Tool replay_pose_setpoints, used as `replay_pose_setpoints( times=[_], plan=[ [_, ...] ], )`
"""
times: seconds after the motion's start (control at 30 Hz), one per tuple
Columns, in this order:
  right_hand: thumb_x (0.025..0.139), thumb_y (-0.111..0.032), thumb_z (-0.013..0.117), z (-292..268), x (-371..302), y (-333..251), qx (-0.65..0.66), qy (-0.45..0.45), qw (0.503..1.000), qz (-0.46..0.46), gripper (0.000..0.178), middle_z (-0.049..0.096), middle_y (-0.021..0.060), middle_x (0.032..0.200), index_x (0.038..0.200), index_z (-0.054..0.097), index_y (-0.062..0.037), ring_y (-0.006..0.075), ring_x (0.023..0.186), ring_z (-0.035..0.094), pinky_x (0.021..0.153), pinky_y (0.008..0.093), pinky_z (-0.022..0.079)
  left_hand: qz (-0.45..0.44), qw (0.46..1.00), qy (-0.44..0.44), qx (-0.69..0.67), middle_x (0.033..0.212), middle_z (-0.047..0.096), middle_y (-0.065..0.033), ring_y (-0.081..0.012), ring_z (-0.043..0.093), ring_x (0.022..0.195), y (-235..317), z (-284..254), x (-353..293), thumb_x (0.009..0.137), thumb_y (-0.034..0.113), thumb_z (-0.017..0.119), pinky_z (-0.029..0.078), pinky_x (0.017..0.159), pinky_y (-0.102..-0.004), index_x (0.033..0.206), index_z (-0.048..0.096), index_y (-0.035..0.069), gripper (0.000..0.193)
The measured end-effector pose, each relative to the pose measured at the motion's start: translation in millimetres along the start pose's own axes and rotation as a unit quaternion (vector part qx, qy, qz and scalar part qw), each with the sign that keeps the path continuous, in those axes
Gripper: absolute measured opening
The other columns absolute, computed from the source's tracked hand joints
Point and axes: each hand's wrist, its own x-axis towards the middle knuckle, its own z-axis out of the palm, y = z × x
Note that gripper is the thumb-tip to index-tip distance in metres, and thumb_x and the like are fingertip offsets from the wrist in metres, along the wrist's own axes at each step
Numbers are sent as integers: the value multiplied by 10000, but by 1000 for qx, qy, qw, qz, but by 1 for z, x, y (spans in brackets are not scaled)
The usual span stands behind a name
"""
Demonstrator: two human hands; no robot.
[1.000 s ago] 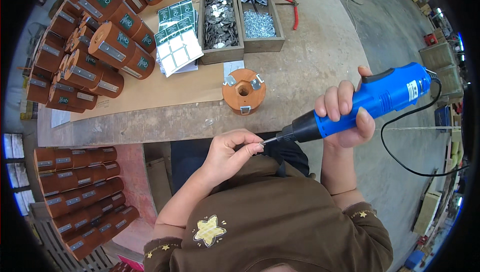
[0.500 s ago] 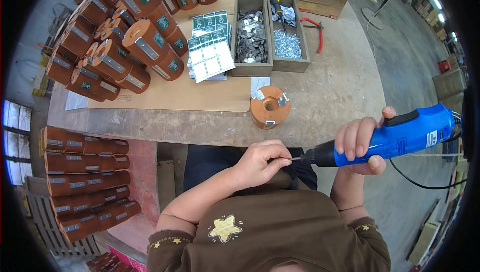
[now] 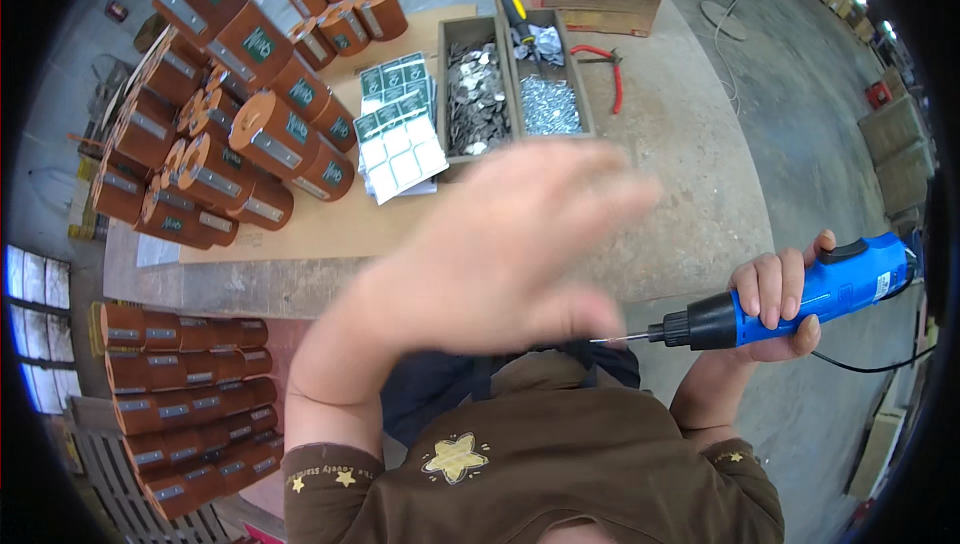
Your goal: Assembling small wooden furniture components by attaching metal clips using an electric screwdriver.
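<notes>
A blue electric screwdriver (image 3: 850, 284) is gripped in my right hand (image 3: 775, 294), at the right past the table's edge. Its thin bit (image 3: 630, 337) points left. My left hand (image 3: 520, 244), blurred by motion, is raised over the table's front edge, thumb apart from the fingers, with nothing visible in it. It hides the spot where a brown wood-like cylinder with a centre hole stood. Beyond it are flat metal pieces (image 3: 477, 94) and small silver screws (image 3: 550, 104) in two wooden trays, with green-and-white label sheets (image 3: 402, 149) to their left.
Stacked brown cylinders (image 3: 270, 134) with metal strips fill the table's left. More rows (image 3: 190, 369) lie below, left of my arm. A yellow-black screwdriver (image 3: 515, 16) leans in the screw tray; red-handled pliers (image 3: 615, 84) lie beside it. A black cord (image 3: 870, 374) hangs from the electric screwdriver.
My left hand has let go of the electric screwdriver's bit and lifted up and forward, now covering the single cylinder. The electric screwdriver has shifted slightly right. The whole view has tilted a little.
</notes>
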Motion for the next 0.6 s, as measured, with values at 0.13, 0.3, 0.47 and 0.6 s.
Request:
replay_pose_setpoints(
  times=[0.13, 0.3, 0.47, 0.6],
  plan=[
    [736, -114, 552, -5, -5, -16, -17, 24, 999, -27, 643, 477, 39, 715, 1289, 229, -53, 133, 592, 494, 592, 295, 441, -209, 976, -9, 57, 792, 576, -127, -246, 549, 725, -95, 8, 20, 799, 182, 522, 431, 666, -337, 950, 550, 6, 233],
    [734, -120, 555, -11, -6, -23, -38, 24, 999, -22, 649, 473, 40, 712, 1287, 220, -59, 135, 591, 491, 593, 304, 440, -347, 892, -217, 194, 834, 615, -116, -281, 567, 840, -192, 55, -23, 690, 108, 577, 449, 718, -360, 872, 614, 99, 187],
    [732, -129, 558, -13, -5, -24, -35, 31, 999, -27, 644, 471, 38, 706, 1278, 223, -62, 134, 590, 488, 592, 310, 438, -385, 886, -186, 179, 873, 604, -136, -280, 561, 868, -199, 58, -22, 695, 138, 590, 440, 743, -362, 899, 571, 56, 221],
    [731, -135, 560, -14, -2, -20, -37, 37, 998, -25, 645, 471, 39, 699, 1277, 223, -63, 138, 582, 484, 582, 312, 434, -411, 877, -199, 149, 890, 603, -141, -288, 559, 877, -204, 61, -16, 697, 225, 615, 438, 749, -360, 908, 564, 50, 278]
  ],
)
